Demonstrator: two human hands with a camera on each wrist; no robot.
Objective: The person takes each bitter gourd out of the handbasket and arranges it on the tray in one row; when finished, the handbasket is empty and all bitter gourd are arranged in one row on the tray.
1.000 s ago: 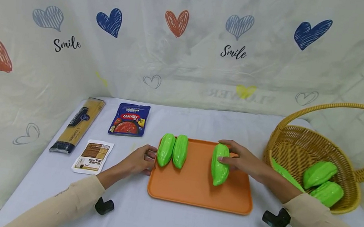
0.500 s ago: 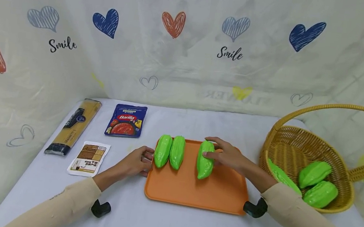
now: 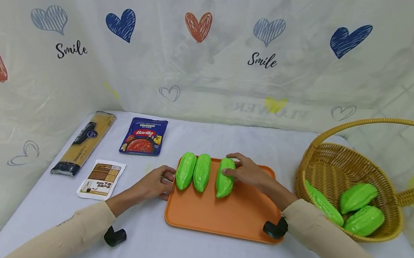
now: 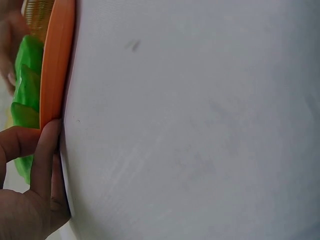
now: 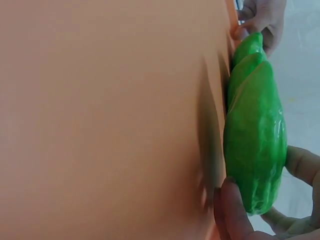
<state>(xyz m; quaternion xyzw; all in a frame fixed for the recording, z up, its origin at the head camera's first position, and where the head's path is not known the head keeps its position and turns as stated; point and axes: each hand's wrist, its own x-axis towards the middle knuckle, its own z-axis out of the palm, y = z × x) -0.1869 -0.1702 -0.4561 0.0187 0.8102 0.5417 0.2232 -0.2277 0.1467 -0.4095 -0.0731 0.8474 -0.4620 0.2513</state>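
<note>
My right hand (image 3: 249, 171) holds a glossy, bright green ridged gourd (image 3: 224, 182) near its far end, over the back of the orange tray (image 3: 216, 219). In the right wrist view my fingers grip the gourd's (image 5: 255, 135) near end, and its shadow falls on the tray; I cannot tell if it touches down. Two similar gourds, one left (image 3: 185, 171) and one right (image 3: 201, 172), lie side by side at the tray's left end, with a gap before the held one. My left hand (image 3: 152, 183) pinches the tray's left rim (image 4: 54, 75) between thumb and fingers.
A wicker basket (image 3: 341, 159) with a tall handle stands at the right, with several green gourds (image 3: 358, 198) inside. To the left lie a spaghetti pack (image 3: 84, 142), a blue Barilla pouch (image 3: 144, 136) and a white-and-brown packet (image 3: 101, 180) on the white tablecloth (image 3: 192, 255).
My right hand has carried its gourd leftward across the tray, toward the two lying gourds. My left hand has stayed at the tray's rim. The head view has shifted slightly.
</note>
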